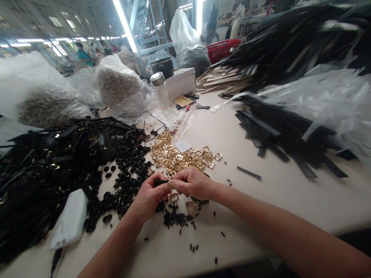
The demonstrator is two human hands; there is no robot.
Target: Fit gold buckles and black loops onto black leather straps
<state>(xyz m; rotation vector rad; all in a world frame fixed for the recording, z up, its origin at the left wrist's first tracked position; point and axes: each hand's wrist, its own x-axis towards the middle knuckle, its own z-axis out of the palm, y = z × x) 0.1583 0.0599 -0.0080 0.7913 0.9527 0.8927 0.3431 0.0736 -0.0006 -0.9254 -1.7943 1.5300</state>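
Note:
My left hand (149,195) is closed around a short black strap (160,182), whose end shows between thumb and fingers. Pinched against the same strap is my right hand (193,183), its fingertips touching those of the left. Just beyond both hands lies a heap of gold buckles (176,156). A few more buckles (174,197) rest below the fingers. Small black pieces (193,248) are scattered on the near side of the table. Round black parts (127,170) are piled left of my left hand.
A tangle of black straps with gold buckles (63,154) covers the left side, beside a white power bank (69,218). More black strips (278,127) lie at right under plastic. A glass bottle (160,90), eyeglasses (155,133) and filled plastic bags (118,83) stand farther back.

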